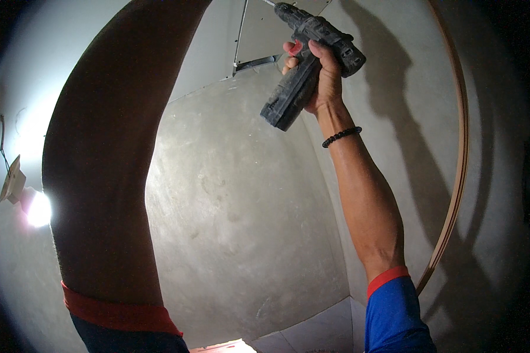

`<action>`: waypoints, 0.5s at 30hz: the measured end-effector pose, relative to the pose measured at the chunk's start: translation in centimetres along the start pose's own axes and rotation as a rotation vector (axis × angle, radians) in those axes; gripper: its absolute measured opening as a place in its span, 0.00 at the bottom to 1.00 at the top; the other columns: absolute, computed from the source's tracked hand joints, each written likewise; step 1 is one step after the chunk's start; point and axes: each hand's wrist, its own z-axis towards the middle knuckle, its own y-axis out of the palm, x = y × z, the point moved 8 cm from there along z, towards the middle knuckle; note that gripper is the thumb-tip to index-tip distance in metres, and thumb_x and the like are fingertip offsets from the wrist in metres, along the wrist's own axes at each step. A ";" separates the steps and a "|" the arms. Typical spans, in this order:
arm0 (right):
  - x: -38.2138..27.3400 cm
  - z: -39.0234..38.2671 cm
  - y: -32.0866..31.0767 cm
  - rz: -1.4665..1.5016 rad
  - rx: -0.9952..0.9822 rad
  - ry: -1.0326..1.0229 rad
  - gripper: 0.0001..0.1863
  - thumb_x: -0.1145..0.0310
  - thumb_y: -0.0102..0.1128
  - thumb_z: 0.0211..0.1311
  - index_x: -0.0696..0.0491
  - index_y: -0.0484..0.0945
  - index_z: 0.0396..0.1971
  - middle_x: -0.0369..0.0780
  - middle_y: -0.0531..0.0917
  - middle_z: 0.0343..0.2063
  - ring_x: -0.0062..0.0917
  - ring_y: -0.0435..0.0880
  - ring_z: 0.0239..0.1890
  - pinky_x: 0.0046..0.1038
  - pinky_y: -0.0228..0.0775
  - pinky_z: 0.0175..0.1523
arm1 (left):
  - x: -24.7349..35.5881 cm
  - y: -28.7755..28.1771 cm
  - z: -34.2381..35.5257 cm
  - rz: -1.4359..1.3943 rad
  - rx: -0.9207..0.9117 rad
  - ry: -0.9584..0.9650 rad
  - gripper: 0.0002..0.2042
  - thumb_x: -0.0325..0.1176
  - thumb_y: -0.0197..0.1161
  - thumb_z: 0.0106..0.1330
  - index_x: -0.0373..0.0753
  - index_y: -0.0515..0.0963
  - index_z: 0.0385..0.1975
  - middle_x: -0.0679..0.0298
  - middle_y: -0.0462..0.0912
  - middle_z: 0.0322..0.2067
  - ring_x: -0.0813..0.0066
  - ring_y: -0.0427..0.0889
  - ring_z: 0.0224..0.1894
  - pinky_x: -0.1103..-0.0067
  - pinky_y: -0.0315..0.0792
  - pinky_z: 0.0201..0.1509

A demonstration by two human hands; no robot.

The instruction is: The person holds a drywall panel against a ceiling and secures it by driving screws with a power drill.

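Note:
My right hand (324, 73) is raised high, wrapped round the grip of a black, dusty cordless drill (300, 76). The drill's nose tilts up and to the left, and a thin bit (269, 2) runs out past the top edge. Whether the bit touches anything is hidden. Just beyond the drill is a pale ceiling panel (262, 32) with dark seams and small dark spots along its edge. A dark gap with a metal strip (256, 65) lies at that panel's lower edge. My left arm (112, 135) reaches up across the left side, its hand beyond the top edge.
A lit bulb (38, 209) glares at the left beside a square holder (13, 181) hanging from a wire. Grey plastered walls (241, 200) meet in a corner. A long wooden strip (462, 129) stands along the right wall. Pale tiles (321, 329) show low down.

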 end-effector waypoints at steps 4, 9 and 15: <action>0.0 0.2 -0.1 0.013 -0.015 0.017 0.27 0.50 0.58 0.49 0.58 0.71 0.41 0.34 0.75 0.20 0.18 0.73 0.22 0.18 0.70 0.27 | 0.4 -0.1 0.0 0.030 -0.095 0.030 0.10 0.30 0.48 0.64 0.39 0.65 0.45 0.55 0.78 0.37 0.63 0.79 0.38 0.68 0.75 0.37; 0.0 0.4 -0.8 0.069 -0.016 0.054 0.22 0.58 0.62 0.47 0.55 0.70 0.38 0.39 0.77 0.28 0.22 0.76 0.22 0.26 0.72 0.30 | 0.8 0.1 -0.2 0.116 -0.022 0.015 0.12 0.28 0.51 0.62 0.38 0.65 0.45 0.56 0.78 0.37 0.63 0.80 0.38 0.70 0.75 0.38; -0.7 -0.3 0.0 -0.005 -0.015 -0.049 0.20 0.57 0.61 0.49 0.55 0.70 0.37 0.38 0.75 0.29 0.20 0.75 0.25 0.24 0.71 0.32 | 1.2 -0.3 0.1 0.078 -0.003 0.031 0.11 0.28 0.52 0.61 0.36 0.66 0.44 0.56 0.78 0.38 0.64 0.80 0.38 0.70 0.75 0.39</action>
